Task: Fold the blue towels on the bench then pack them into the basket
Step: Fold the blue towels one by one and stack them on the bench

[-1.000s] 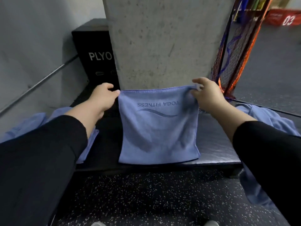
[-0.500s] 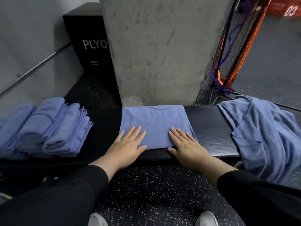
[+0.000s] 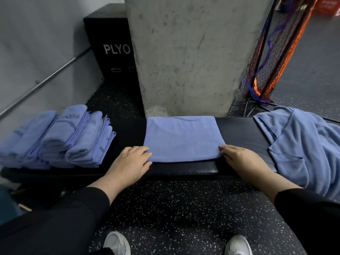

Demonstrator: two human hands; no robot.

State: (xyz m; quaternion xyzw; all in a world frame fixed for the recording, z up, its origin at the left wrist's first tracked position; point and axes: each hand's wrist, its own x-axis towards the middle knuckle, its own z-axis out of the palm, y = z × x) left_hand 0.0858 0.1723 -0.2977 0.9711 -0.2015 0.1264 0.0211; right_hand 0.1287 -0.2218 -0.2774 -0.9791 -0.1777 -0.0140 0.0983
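A folded blue towel [image 3: 182,138] lies flat in the middle of the black bench [image 3: 239,129]. My left hand [image 3: 131,162] rests on the bench with its fingertips touching the towel's near left corner. My right hand [image 3: 239,158] lies at the near right corner, fingertips against the towel's edge. On the bench's left end stands a row of several folded blue towels [image 3: 70,138]. A loose, unfolded blue towel [image 3: 303,144] drapes over the right end and hangs down its front. No basket is in view.
A concrete pillar [image 3: 193,52] rises right behind the bench. A black plyo box [image 3: 112,45] stands behind it on the left, by a wall rail [image 3: 46,81]. An orange and black net frame [image 3: 272,56] leans at the right. Speckled floor [image 3: 184,208] and my shoes lie below.
The towel held up by its top corners was laid down folded on the bench. My hands slid from pressing its top outward to its near corners.
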